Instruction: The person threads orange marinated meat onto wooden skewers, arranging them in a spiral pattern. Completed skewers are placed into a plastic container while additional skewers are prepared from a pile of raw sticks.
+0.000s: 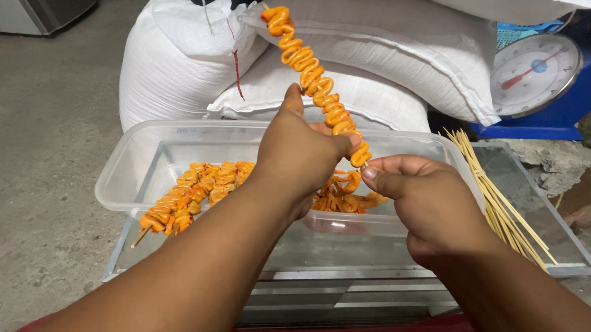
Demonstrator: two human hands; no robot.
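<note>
— What's lying around your fingers?

— White sacks (354, 75) are piled beyond them, and a clear plastic tub (126, 177) is sitting just beneath.

— And your hands?

— My left hand (303, 153) is pinching the orange loaded skewer (313, 79), which is slanting up and away. My right hand (422, 199) is pressing thumb and fingers together at its lower tip. Bare sticks (502, 204) are lying right of them.

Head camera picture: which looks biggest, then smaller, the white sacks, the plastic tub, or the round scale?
1. white sacks
2. plastic tub, though it sits nearer the camera, so unsure
3. round scale, clearly smallest
</note>
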